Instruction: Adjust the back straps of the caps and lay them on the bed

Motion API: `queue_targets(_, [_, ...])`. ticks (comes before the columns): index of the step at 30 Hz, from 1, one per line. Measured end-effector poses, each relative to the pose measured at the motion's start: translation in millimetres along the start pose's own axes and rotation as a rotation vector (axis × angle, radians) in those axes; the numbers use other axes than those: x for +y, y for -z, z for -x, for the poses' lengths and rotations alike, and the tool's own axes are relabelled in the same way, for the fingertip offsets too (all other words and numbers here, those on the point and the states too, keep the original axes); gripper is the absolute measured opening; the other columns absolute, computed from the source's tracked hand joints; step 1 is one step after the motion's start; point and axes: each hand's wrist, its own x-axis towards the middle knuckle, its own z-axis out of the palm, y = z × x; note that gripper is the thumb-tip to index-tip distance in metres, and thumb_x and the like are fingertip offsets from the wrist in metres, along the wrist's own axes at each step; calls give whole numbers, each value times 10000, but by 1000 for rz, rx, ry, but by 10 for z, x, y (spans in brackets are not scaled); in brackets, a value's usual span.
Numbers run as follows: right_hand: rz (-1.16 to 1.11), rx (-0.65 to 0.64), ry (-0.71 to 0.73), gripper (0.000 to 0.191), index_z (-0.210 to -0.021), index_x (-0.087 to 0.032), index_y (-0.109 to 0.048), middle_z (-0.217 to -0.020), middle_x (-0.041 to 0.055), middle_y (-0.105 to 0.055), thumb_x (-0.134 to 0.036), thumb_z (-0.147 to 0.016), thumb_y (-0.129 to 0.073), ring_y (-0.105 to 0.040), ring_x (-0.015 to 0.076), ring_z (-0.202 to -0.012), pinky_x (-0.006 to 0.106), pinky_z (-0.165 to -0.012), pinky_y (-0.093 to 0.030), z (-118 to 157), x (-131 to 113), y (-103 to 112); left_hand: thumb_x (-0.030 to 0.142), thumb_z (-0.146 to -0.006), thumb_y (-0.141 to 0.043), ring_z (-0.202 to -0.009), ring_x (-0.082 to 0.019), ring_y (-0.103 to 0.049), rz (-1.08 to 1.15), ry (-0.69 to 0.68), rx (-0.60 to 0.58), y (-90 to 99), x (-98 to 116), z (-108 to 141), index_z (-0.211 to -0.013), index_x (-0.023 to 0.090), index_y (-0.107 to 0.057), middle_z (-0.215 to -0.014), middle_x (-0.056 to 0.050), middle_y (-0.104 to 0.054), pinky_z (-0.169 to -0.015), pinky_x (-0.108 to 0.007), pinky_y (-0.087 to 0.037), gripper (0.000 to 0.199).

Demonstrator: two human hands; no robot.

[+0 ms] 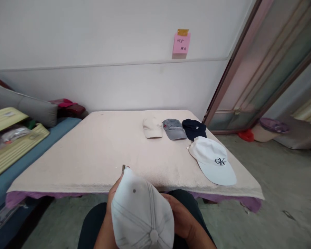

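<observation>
A white baseball cap [141, 211] with grey stitching is held over my lap, its top button facing me. On its left side my left hand [114, 193] grips the edge, fingers mostly hidden behind the cap. A small metal strap buckle [123, 168] sticks up near those fingers. My right hand [178, 214] is wrapped around the cap's right side, with its fingertips out of sight underneath. Beyond, on the table, lie a cream cap [152, 127], a grey cap [174, 129], a navy cap [194, 129] and a larger white cap [212, 160] with black letters.
The caps lie on a table with a cream cloth [93, 152]. A pink note [181, 43] is taped to the white wall behind. At left are a yellow open case [18, 148] and a grey cushion [23, 103]. A bin [268, 129] stands at right.
</observation>
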Motion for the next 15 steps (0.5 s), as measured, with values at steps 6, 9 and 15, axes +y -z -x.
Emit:
queue_targets(6, [-95,204,249,372,-1128,-239,-580,-933,62,-687,-267,-759,-621,-636,206,-821,327,-739,-470,-159,-232,-87,330,-769,-603,-805,-237,-676,119,199,-200,4,-48,141,-919,140,-700,-758,-73,-732,-781,-342,-499,261])
queue_targets(9, [-85,275,359,411,-1142,-254,-564,-980,61,-678,-260,-737,-633,-637,216,-843,334,-741,-483,-234,-369,-82,345,-804,-555,-976,-252,-629,172,181,-302,134,-185,150,-1049,180,-663,-944,-80,-721,-890,-375,-443,315])
queue_targets(15, [-185,357,476,458,-1174,-274,-536,-1003,39,-676,-209,-729,-621,-629,229,-913,356,-776,-497,-374,-547,-114,392,-809,-526,-1166,-252,-502,250,183,-396,638,-816,60,-1044,253,-676,-1087,-54,-680,-1011,-358,-313,311])
